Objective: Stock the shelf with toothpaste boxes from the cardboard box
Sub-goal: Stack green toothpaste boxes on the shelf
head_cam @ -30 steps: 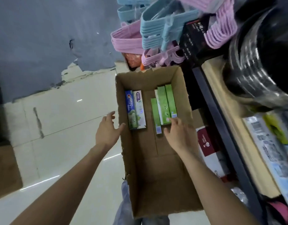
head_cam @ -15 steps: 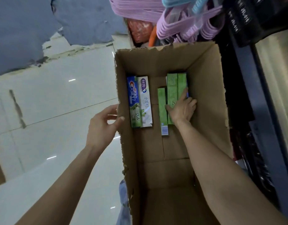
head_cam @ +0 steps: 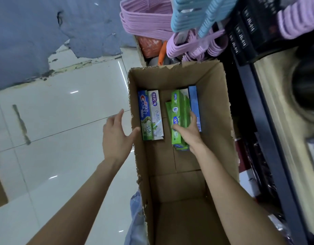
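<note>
Grips, with the right hand (head_cam: 189,133), a bundle of green cardboard toothpaste boxes (head_cam: 179,110) inside the brown cardboard box (head_cam: 214,82). Spreads the left hand (head_cam: 117,137) flat, thumb at the box's left wall, holding nothing. Alongside, 2 blue and white toothpaste boxes (head_cam: 145,114) and 1 blue toothpaste box (head_cam: 194,105). Below, glossy white floor tiles (head_cam: 64,121). Beyond, peeling grey-blue wall (head_cam: 28,32). To the right, dark metal shelf (head_cam: 258,112).

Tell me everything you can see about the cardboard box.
The cardboard box is a deep brown carton, open on top, its rim torn and ragged. It sits beside the dark shelf unit. At its far end lie toothpaste boxes: a blue-green box and a white box at left, green boxes and a blue box at right. The left hand touches its left wall from outside; the right hand reaches in and grips the green boxes.
</note>
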Demonstrator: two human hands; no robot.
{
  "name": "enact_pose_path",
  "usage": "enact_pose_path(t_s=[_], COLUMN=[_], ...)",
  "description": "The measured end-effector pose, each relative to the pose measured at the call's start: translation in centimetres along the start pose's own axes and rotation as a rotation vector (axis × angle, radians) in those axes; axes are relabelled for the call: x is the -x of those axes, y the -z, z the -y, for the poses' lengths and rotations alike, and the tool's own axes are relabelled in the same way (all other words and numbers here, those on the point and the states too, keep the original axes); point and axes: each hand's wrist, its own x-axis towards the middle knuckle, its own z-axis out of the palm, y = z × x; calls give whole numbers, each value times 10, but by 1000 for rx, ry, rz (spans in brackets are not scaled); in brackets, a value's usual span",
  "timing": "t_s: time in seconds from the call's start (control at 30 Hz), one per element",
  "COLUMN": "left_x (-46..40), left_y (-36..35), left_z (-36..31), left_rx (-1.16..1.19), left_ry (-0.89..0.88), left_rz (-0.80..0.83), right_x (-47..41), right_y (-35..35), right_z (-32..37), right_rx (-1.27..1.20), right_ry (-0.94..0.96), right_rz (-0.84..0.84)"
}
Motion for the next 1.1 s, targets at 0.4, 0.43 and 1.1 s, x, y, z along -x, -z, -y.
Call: enact_pose_path(t_s=[0.4,0.43,1.1], left_x=[126,141,367], left_y=[92,100,97], left_z=[-145,-152,-246], left_rx=[694,681,430], left_ry=[-27,-36,-298], left_rz=[685,703,753], right_x=[262,280,520], right_y=[77,87,243], right_z=[87,89,-5], right_rx=[-237,-249,-1109], right_ry=[232,230,59], right_rz=[112,78,-16])
